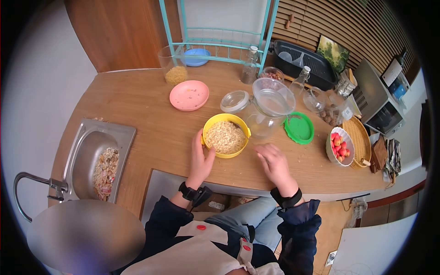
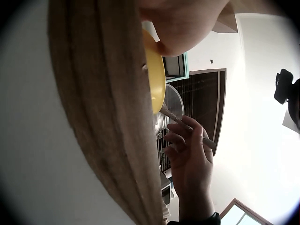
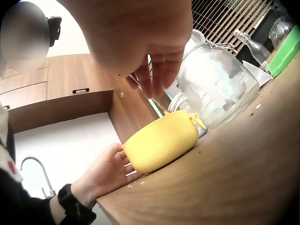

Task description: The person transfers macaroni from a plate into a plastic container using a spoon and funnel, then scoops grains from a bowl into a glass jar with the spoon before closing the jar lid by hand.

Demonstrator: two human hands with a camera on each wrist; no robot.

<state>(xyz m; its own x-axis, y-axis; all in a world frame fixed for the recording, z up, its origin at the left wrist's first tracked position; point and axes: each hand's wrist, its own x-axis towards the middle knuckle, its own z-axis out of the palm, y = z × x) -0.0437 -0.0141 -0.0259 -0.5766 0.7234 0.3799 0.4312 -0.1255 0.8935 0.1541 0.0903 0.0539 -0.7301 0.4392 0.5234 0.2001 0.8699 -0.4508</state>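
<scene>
A yellow bowl (image 1: 225,156) full of rolled oats (image 1: 224,136) stands near the counter's front edge. My left hand (image 1: 200,160) grips its left side, thumb at the near side and fingers around the wall. On the bowl's right, my right hand (image 1: 274,165) is raised, fingers curled. In the left wrist view it pinches a slim wooden spoon (image 2: 180,122) by the handle, slanting down to the bowl; the spoon's far end is hidden by the rim. Behind the bowl is a large glass jar (image 1: 262,126) with a clear funnel (image 1: 274,96) on top.
A green lid (image 1: 299,128) and a white bowl of red fruit (image 1: 332,153) are to the right. Behind lie a pink plate (image 1: 189,95), a jar lid (image 1: 234,101), glass bottles and a turquoise rack (image 1: 215,45). A steel sink (image 1: 82,151) with food scraps is at left.
</scene>
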